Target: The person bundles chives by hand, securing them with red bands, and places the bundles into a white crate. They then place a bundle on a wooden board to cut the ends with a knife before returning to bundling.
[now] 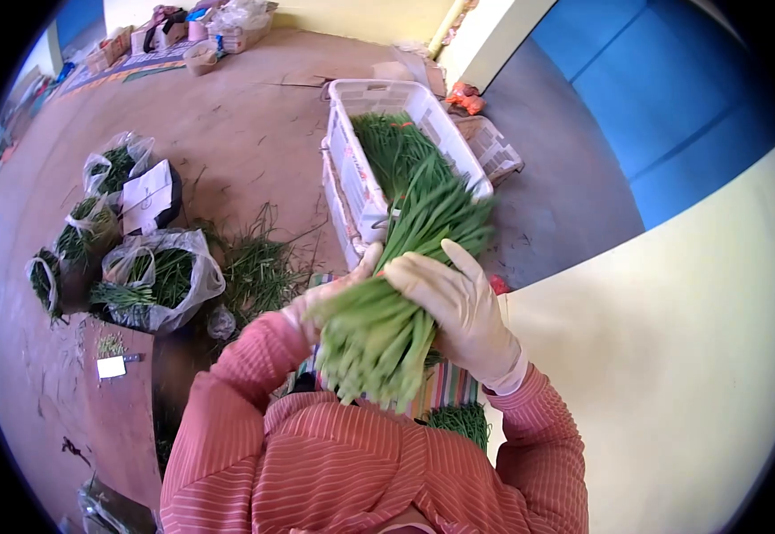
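Note:
A large bunch of green stalks (378, 329) is held in front of my chest, its pale cut ends toward me and its leafy tops toward the crate. My left hand (338, 298), gloved, grips the bunch from its left side, partly hidden by the stalks. My right hand (454, 307), in a pale glove, lies closed around the right side. A bit of red band shows on the bunch near my fingers. Beyond it stands a white plastic crate (361, 173) with more green bunches (392, 147) inside; the held leaves overlap its near end.
Plastic bags of greens (163, 276) stand at the left, beside loose stalks (258, 271) on the floor. A low board (116, 418) holds a small white-faced device (111, 367). A pale wall (645, 356) rises at the right. Boxes and bags lie at the far left.

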Demonstrator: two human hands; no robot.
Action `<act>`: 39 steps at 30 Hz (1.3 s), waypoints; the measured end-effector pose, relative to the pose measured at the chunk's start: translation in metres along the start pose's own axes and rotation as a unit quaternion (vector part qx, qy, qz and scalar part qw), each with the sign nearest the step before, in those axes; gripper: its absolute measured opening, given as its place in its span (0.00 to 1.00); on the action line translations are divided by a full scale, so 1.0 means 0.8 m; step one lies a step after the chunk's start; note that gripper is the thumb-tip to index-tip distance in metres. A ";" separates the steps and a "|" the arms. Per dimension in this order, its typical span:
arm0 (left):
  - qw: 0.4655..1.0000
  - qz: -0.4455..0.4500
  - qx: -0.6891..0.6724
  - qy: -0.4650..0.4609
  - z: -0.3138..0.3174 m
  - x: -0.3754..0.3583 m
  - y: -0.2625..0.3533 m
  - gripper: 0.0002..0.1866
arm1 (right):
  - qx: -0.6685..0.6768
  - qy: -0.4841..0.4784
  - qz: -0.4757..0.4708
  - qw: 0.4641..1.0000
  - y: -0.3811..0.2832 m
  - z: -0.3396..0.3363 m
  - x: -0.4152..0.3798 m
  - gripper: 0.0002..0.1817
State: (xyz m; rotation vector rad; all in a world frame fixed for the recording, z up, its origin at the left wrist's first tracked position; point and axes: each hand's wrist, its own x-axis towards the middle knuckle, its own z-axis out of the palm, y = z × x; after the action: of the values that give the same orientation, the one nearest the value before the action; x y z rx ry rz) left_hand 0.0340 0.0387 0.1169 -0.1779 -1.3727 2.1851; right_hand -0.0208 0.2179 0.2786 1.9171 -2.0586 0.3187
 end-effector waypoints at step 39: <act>0.763 0.446 0.467 0.028 0.194 0.191 0.277 0.28 | 0.441 -0.100 0.388 0.803 0.299 0.282 0.049 0.74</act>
State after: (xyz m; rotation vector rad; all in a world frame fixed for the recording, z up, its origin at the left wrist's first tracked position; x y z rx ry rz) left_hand -0.2382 -0.0787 0.0242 -0.5856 0.0936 3.3059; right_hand -0.2782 0.1179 0.0952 1.3123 -3.1185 1.5515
